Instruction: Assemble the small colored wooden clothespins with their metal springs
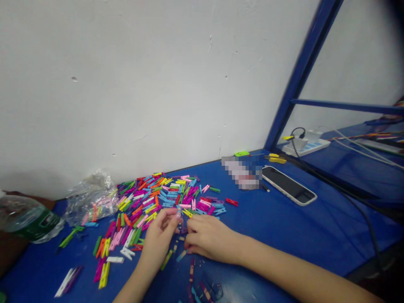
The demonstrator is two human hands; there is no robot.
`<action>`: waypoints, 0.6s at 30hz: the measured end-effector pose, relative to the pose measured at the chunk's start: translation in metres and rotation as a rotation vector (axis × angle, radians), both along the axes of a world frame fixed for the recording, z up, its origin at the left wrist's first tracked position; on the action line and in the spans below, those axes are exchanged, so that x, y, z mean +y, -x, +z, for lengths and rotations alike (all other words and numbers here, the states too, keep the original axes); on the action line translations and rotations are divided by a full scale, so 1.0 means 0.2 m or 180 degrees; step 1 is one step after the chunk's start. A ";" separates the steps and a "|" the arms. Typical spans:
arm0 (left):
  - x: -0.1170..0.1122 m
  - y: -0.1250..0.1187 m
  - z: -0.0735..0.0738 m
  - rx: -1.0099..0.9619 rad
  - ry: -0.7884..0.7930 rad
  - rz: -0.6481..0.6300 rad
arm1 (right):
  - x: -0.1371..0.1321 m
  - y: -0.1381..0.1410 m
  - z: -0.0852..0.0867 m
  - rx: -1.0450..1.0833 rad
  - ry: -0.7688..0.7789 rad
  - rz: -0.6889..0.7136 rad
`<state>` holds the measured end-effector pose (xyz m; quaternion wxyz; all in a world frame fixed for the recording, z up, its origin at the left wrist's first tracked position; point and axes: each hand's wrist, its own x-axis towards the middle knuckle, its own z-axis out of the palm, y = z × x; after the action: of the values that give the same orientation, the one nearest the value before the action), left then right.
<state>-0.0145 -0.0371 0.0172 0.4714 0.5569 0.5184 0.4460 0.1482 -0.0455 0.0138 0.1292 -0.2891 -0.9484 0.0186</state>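
Note:
My left hand (162,233) pinches a small light-blue clothespin (179,209) between thumb and forefinger, beside the front of a colourful pile of clothespins (170,193). Close on its right, my right hand (211,237) is closed with curled fingers. What those fingers hold, if anything, is hidden. A light-blue clothespin half (182,255) lies at its lower fingertips; I cannot tell whether it is gripped. Below the hands are loose clothespin halves, including a dark red one (191,269), and small metal springs (217,290).
A clear plastic bag (93,200) with clothespins and a green-labelled bottle (31,219) are at left. To the right lie a phone (288,185), a yellow-handled tool (276,158) and a cable (344,191). Behind are a power strip (306,147) and a blue metal frame (303,75).

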 end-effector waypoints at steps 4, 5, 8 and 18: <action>-0.01 -0.01 0.01 0.0047 -0.0016 0.0002 | 0.01 -0.02 0.01 0.0063 0.0126 -0.0039; -0.01 -0.01 0.02 0.0069 -0.0021 0.0006 | 0.02 -0.03 0.01 0.0099 0.0142 -0.0054; -0.01 0.00 0.03 0.0161 -0.0016 -0.0071 | 0.05 -0.07 0.05 0.0294 0.0140 -0.0197; -0.03 -0.01 0.01 0.0283 0.0217 -0.0698 | 0.11 -0.16 0.09 0.0370 0.0345 -0.1041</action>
<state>-0.0123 -0.0431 0.0184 0.5125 0.6131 0.4897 0.3487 0.1809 -0.0241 0.0318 0.1692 -0.4444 -0.8773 0.0652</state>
